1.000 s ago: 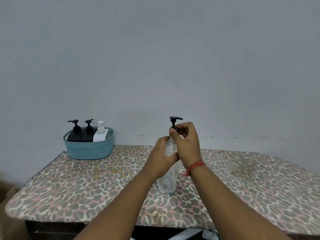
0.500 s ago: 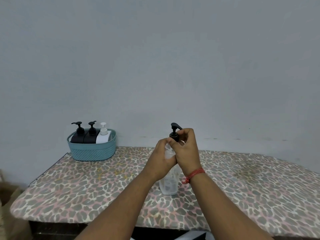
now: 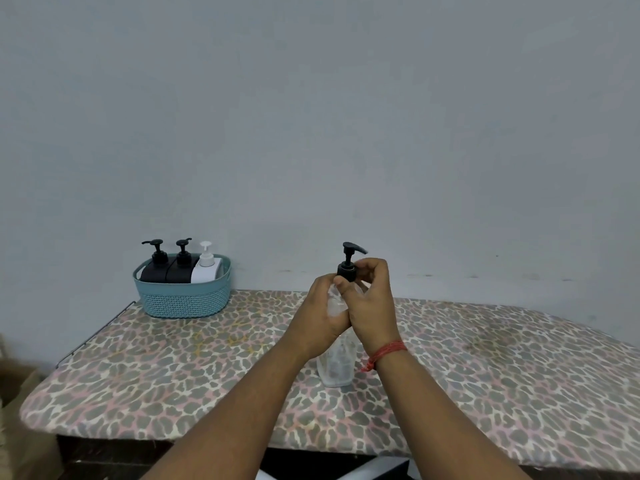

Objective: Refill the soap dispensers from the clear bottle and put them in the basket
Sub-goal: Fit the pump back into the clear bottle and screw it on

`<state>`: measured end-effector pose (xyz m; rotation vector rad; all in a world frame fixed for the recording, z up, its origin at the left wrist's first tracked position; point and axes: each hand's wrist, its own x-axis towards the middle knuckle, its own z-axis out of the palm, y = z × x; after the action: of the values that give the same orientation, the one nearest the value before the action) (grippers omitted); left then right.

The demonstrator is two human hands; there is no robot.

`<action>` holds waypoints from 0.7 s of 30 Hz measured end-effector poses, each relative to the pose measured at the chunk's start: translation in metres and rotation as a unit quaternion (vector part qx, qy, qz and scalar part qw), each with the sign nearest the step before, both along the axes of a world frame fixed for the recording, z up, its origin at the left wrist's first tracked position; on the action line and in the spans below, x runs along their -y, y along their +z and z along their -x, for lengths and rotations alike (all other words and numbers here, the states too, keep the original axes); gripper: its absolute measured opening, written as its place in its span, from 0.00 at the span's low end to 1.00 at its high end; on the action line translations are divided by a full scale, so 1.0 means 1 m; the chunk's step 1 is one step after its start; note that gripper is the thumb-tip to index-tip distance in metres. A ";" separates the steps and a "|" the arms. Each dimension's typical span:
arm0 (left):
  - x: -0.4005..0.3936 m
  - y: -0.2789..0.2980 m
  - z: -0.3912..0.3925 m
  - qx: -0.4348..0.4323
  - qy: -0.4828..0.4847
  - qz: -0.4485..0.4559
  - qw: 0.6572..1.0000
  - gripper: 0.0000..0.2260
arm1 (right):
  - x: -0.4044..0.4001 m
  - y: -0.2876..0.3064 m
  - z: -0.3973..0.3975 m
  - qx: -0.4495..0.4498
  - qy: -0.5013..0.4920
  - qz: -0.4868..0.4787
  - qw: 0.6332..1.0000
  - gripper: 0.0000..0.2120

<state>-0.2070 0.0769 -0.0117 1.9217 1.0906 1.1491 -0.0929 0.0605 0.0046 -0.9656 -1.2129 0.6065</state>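
A clear bottle (image 3: 336, 367) stands upright on the leopard-print table (image 3: 173, 368), near its middle. My left hand (image 3: 320, 315) wraps around the bottle's upper body. My right hand (image 3: 372, 299) pinches the collar of its black pump top (image 3: 348, 263), whose nozzle points right. At the back left a teal woven basket (image 3: 183, 299) holds two black dispensers (image 3: 157, 268) (image 3: 181, 266) and one white dispenser (image 3: 206, 266), all upright.
A plain grey wall rises right behind the table. The table's left edge has a thin metal rail (image 3: 93, 336). A brown bag (image 3: 20, 427) sits low at the left. Something white and dark (image 3: 374, 471) shows below the table's front edge.
The pump nozzle has turned under my right fingers while both hands stay on the bottle. The view has shifted slightly.
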 end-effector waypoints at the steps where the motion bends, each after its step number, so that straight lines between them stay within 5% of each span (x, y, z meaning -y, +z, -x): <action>1: -0.001 0.000 0.000 0.000 0.000 0.001 1.000 0.23 | 0.000 -0.001 0.001 0.007 -0.021 -0.005 1.000 0.18; 5: -0.002 0.000 0.001 -0.005 -0.003 0.003 1.000 0.25 | 0.001 -0.004 0.005 0.044 -0.079 -0.022 0.996 0.24; 9: -0.003 -0.002 0.001 0.000 -0.007 0.002 1.000 0.24 | 0.001 -0.003 0.002 0.043 0.010 -0.002 0.999 0.32; 15: -0.003 -0.003 0.000 -0.003 -0.006 -0.003 1.000 0.24 | 0.002 -0.002 0.003 0.077 -0.085 -0.036 0.993 0.30; 21: -0.004 -0.004 0.001 0.004 -0.012 -0.003 1.000 0.26 | 0.002 0.000 0.002 0.067 0.008 -0.005 0.998 0.27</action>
<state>-0.2076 0.0812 -0.0153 1.9281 1.0590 1.1473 -0.0945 0.0585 0.0042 -1.0019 -1.3414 0.5544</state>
